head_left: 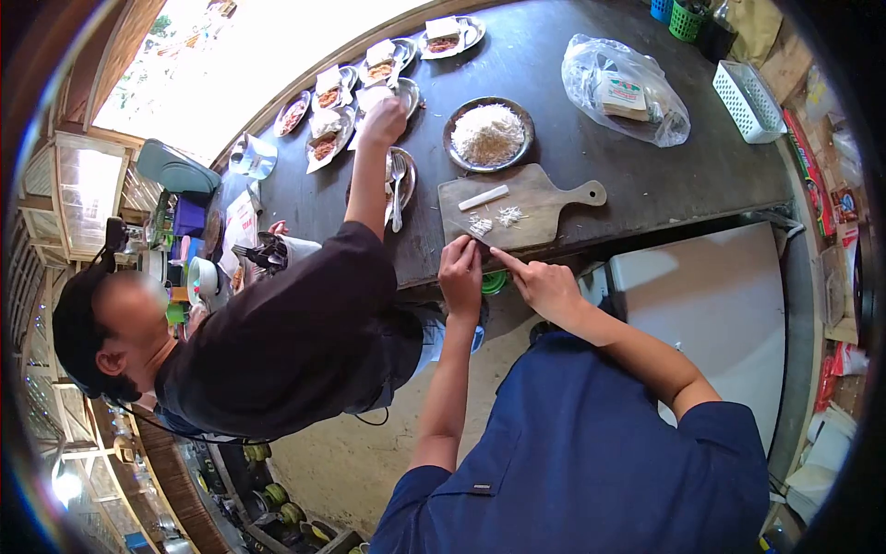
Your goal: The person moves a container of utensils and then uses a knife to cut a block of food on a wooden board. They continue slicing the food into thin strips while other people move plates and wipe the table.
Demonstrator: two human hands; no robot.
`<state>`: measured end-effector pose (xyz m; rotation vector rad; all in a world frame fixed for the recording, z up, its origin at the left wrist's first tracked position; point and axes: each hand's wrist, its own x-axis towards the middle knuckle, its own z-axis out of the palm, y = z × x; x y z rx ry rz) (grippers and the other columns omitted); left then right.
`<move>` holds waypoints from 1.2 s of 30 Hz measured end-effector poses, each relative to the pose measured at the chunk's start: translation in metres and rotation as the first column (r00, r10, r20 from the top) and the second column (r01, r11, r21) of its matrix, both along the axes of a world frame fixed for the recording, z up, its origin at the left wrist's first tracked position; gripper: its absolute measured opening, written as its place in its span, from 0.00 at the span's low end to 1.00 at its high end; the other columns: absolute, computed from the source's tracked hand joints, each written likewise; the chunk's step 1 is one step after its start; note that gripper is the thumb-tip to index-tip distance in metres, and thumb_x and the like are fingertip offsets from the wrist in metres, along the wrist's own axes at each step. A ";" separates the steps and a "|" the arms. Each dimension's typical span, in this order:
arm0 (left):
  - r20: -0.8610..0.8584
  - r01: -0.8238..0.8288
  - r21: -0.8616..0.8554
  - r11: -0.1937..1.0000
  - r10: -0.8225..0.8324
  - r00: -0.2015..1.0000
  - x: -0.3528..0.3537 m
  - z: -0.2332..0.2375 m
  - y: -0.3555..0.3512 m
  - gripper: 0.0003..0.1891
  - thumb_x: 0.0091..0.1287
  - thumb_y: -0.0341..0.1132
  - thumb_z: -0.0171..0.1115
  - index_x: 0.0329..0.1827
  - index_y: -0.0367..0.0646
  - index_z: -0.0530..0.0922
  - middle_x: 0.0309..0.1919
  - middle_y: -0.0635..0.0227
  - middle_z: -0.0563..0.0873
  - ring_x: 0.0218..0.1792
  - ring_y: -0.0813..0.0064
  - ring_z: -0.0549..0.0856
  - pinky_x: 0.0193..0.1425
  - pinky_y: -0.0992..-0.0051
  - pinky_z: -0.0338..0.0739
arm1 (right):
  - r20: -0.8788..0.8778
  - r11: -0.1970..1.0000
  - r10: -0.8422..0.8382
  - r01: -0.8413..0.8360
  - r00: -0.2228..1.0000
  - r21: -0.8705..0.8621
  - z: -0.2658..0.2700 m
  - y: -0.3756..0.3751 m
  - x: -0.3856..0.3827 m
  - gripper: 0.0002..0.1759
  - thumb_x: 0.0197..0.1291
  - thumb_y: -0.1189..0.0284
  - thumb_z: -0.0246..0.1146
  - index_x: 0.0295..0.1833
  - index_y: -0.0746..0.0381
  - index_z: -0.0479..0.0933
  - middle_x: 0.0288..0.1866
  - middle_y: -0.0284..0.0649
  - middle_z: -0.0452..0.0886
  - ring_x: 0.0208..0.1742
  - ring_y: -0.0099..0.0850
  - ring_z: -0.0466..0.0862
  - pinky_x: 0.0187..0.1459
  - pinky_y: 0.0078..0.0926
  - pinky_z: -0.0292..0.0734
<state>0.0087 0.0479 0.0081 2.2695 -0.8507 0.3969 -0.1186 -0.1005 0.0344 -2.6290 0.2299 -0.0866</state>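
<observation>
At the near edge of the wooden cutting board (544,191), my left hand (459,272) is closed, with its fingertips pressed together. What it pinches is too small to make out. My right hand (546,284) comes in from the right, its index finger stretched toward my left fingertips and the other fingers curled. Whatever lies in its grip is hidden. A pale stick (484,198) lies across the board. Two small piles of white shreds (481,224) are beside it, close to my hands. Behind the board, a dark-rimmed plate (447,138) holds a heap of white shreds (489,134).
At left, a co-worker in black reaches a hand (383,120) over several plates of food (325,148). A fork and spoon (398,189) rest on a nearer plate. A plastic bag (628,90) and white basket (749,102) stand at right. A white chest (706,314) is below the counter.
</observation>
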 end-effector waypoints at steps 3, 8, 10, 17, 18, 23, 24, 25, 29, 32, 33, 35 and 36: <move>-0.009 0.002 -0.002 1.000 -0.002 1.000 0.000 0.001 -0.001 0.09 0.68 0.25 0.71 0.50 0.34 0.89 0.52 0.60 0.90 0.55 0.56 0.88 0.61 0.60 0.84 | 0.033 1.000 -0.016 0.016 0.999 -0.006 -0.009 0.000 0.008 0.35 0.80 0.61 0.58 0.87 0.27 0.60 0.31 0.45 0.89 0.29 0.46 0.91 0.31 0.48 0.88; 0.032 0.013 0.022 1.000 -0.013 0.999 0.003 -0.002 0.003 0.08 0.68 0.25 0.71 0.49 0.34 0.90 0.51 0.61 0.90 0.54 0.57 0.89 0.59 0.60 0.85 | 0.038 1.000 -0.022 0.022 0.999 -0.002 -0.009 0.004 0.006 0.35 0.80 0.61 0.58 0.87 0.27 0.61 0.31 0.44 0.89 0.28 0.44 0.91 0.30 0.46 0.88; 0.021 0.000 0.002 1.000 0.000 1.000 0.001 -0.001 0.000 0.08 0.68 0.25 0.71 0.49 0.34 0.90 0.51 0.61 0.90 0.53 0.57 0.89 0.59 0.60 0.85 | 0.023 1.000 -0.022 0.022 1.000 -0.008 -0.005 0.002 0.003 0.35 0.80 0.61 0.58 0.87 0.27 0.61 0.31 0.44 0.89 0.29 0.45 0.91 0.30 0.46 0.88; 0.004 -0.005 0.001 1.000 0.005 1.000 -0.001 0.001 0.000 0.09 0.70 0.26 0.71 0.51 0.35 0.90 0.52 0.61 0.90 0.54 0.57 0.89 0.59 0.61 0.85 | 0.063 0.999 -0.032 0.030 0.997 0.032 -0.003 0.002 0.014 0.37 0.77 0.64 0.61 0.87 0.27 0.62 0.31 0.46 0.88 0.29 0.46 0.90 0.32 0.47 0.89; 0.018 -0.022 0.013 1.000 0.022 1.000 -0.002 -0.001 -0.001 0.09 0.70 0.27 0.71 0.51 0.35 0.90 0.52 0.61 0.90 0.54 0.57 0.89 0.59 0.61 0.85 | 0.063 0.999 -0.020 0.018 0.998 0.032 -0.002 0.003 0.012 0.37 0.77 0.64 0.61 0.87 0.27 0.62 0.31 0.46 0.88 0.29 0.46 0.90 0.32 0.47 0.89; 0.021 -0.035 -0.011 0.999 0.035 0.999 -0.002 -0.004 -0.003 0.09 0.70 0.27 0.72 0.51 0.35 0.90 0.52 0.62 0.91 0.54 0.57 0.89 0.58 0.60 0.85 | 0.037 0.999 -0.017 0.019 0.999 -0.040 -0.009 0.000 -0.002 0.36 0.79 0.62 0.59 0.88 0.27 0.60 0.29 0.43 0.89 0.28 0.43 0.91 0.28 0.45 0.87; 0.025 -0.023 -0.026 0.999 0.024 0.999 -0.002 -0.004 -0.003 0.09 0.71 0.27 0.71 0.51 0.35 0.90 0.52 0.61 0.90 0.53 0.57 0.89 0.59 0.60 0.84 | 0.035 0.999 -0.026 0.028 0.999 -0.042 -0.011 -0.002 -0.001 0.36 0.79 0.62 0.59 0.88 0.27 0.60 0.29 0.43 0.89 0.28 0.43 0.91 0.28 0.45 0.87; 0.031 -0.014 -0.038 0.999 0.015 0.999 -0.002 -0.003 -0.002 0.09 0.71 0.26 0.70 0.51 0.34 0.89 0.52 0.61 0.90 0.53 0.56 0.88 0.59 0.61 0.84 | 0.068 0.999 -0.023 0.026 0.997 -0.029 -0.013 -0.002 0.003 0.36 0.79 0.62 0.59 0.87 0.28 0.61 0.29 0.43 0.88 0.27 0.43 0.91 0.27 0.45 0.87; 0.028 -0.004 -0.013 1.000 0.004 1.000 0.001 0.000 0.000 0.09 0.71 0.26 0.70 0.51 0.34 0.90 0.52 0.61 0.90 0.53 0.57 0.88 0.58 0.60 0.84 | 0.099 1.000 -0.025 0.026 0.995 -0.008 -0.005 0.002 0.008 0.35 0.79 0.62 0.60 0.87 0.29 0.63 0.29 0.43 0.88 0.26 0.43 0.91 0.27 0.45 0.87; 0.040 -0.003 -0.003 1.000 0.003 0.999 -0.001 -0.002 0.001 0.09 0.71 0.26 0.70 0.51 0.35 0.90 0.52 0.61 0.90 0.53 0.57 0.89 0.58 0.60 0.84 | 0.047 0.999 -0.015 0.017 0.999 -0.034 0.000 0.004 0.002 0.33 0.79 0.62 0.59 0.86 0.30 0.65 0.28 0.42 0.88 0.26 0.43 0.90 0.27 0.45 0.87; 0.029 -0.009 -0.012 1.000 0.009 1.000 -0.001 -0.001 0.000 0.09 0.70 0.25 0.70 0.51 0.35 0.90 0.52 0.62 0.90 0.54 0.57 0.88 0.58 0.60 0.84 | 0.045 0.999 -0.021 0.023 0.999 -0.037 -0.001 0.002 0.002 0.33 0.79 0.62 0.59 0.86 0.30 0.65 0.28 0.42 0.88 0.26 0.43 0.90 0.27 0.45 0.87; 0.015 -0.013 -0.024 1.000 0.013 1.000 -0.003 0.000 -0.005 0.09 0.70 0.25 0.70 0.51 0.35 0.90 0.52 0.62 0.90 0.54 0.57 0.88 0.59 0.60 0.84 | 0.053 0.999 -0.014 0.016 0.998 -0.038 -0.003 0.000 0.004 0.33 0.79 0.62 0.59 0.86 0.31 0.65 0.28 0.43 0.88 0.26 0.43 0.90 0.27 0.45 0.87; 0.018 -0.028 -0.023 0.999 0.028 0.999 -0.005 -0.001 -0.005 0.09 0.70 0.25 0.70 0.51 0.35 0.90 0.52 0.62 0.90 0.54 0.57 0.88 0.59 0.60 0.84 | 0.051 0.999 -0.013 0.015 0.999 -0.038 -0.004 -0.001 0.006 0.33 0.79 0.62 0.59 0.86 0.31 0.65 0.28 0.43 0.88 0.26 0.43 0.90 0.27 0.45 0.87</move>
